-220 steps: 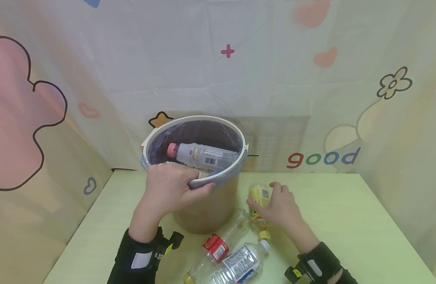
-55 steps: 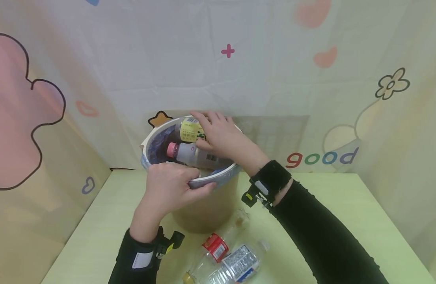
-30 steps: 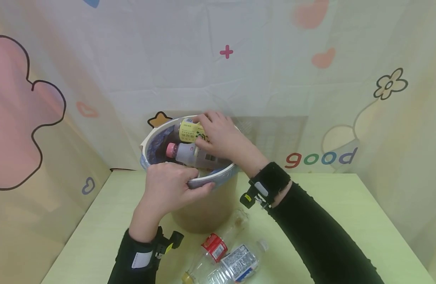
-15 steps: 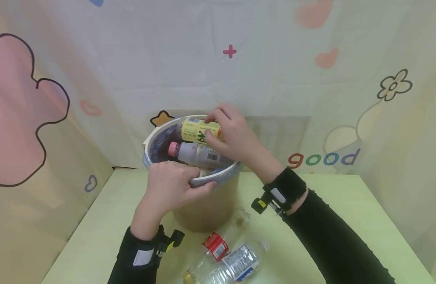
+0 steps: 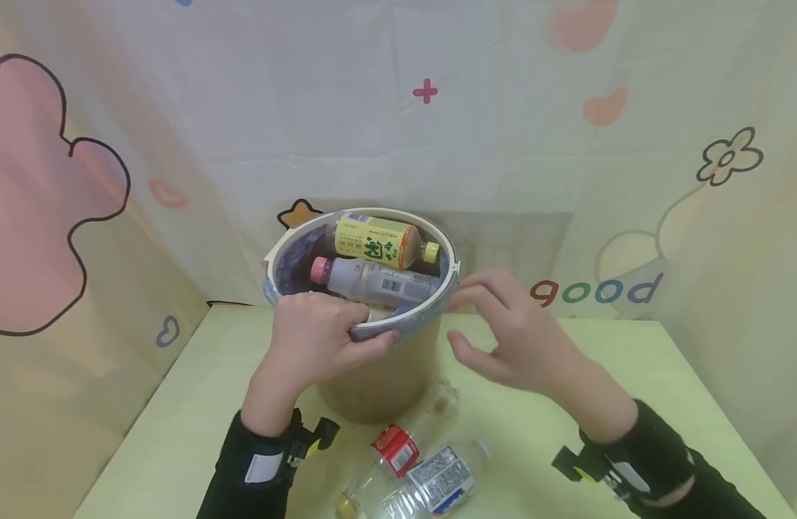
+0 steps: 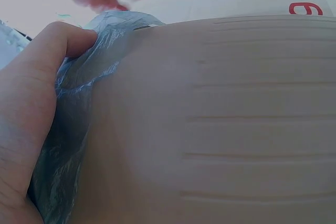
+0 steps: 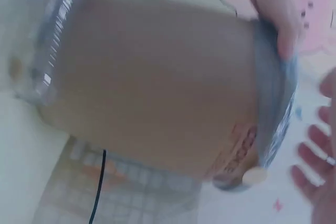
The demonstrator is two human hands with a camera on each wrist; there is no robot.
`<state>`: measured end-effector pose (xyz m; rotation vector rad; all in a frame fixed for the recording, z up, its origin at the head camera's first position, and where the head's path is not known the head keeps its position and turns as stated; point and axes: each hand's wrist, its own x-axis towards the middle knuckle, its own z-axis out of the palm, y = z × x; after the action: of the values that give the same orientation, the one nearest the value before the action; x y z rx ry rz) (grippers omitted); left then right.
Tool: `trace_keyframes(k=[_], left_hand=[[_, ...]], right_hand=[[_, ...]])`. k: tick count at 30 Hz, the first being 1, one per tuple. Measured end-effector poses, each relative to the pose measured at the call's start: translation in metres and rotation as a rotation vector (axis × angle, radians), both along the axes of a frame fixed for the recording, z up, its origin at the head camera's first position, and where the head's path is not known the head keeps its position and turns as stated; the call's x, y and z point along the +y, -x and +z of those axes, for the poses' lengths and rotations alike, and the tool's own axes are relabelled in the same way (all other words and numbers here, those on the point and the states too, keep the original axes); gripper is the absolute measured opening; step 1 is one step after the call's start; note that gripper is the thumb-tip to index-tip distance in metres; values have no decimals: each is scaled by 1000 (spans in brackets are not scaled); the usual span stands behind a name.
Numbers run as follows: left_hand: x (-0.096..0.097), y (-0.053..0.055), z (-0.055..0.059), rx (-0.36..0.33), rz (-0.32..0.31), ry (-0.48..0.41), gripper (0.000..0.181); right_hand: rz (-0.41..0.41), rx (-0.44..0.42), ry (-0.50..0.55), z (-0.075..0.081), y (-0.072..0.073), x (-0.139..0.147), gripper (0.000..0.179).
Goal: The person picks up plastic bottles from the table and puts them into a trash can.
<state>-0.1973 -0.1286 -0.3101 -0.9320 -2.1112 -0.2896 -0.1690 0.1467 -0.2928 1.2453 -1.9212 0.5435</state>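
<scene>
My left hand (image 5: 317, 335) grips the near rim of a brown trash bin (image 5: 379, 382), thumb outside over the blue liner bag (image 6: 79, 77). Inside the bin's top lie a yellow-labelled bottle (image 5: 375, 239), its yellow cap to the right, and a grey-white bottle (image 5: 379, 282) with a pink cap. To the right of the rim my right hand (image 5: 518, 335) is in the air, fingers loosely bent and holding nothing. On the table before the bin lie a clear bottle with a red label (image 5: 395, 450) and a clear bottle with a white-blue label (image 5: 440, 479).
The bin stands on a pale green table (image 5: 606, 404), close to a patterned curtain (image 5: 346, 108) behind it. Both wrists wear black straps with small cameras (image 5: 323, 432).
My right hand took the yellow-labelled bottle from the table and laid it in the bin. It has since let go and drawn back to the right. The left hand keeps its grip.
</scene>
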Motion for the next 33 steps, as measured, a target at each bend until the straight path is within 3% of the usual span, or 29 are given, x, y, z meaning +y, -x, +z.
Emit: trace_keyframes(k=[7,13,18,33], left_hand=[[1,-2,2,12,-1,-7,53],[1,-1,1,-3,6,0,52],[0,-1,0,-18,9,6,52],[0,-1,0,-39,5,15,52]], right_hand=[[-51,-212,-318,-48,-51,0,52],[-86,-398,-514,-89,-73,-5,67],[-102,-538,-594,-108,-79,-10,69],[-94,-522,-643,-136,-74,-13,76]])
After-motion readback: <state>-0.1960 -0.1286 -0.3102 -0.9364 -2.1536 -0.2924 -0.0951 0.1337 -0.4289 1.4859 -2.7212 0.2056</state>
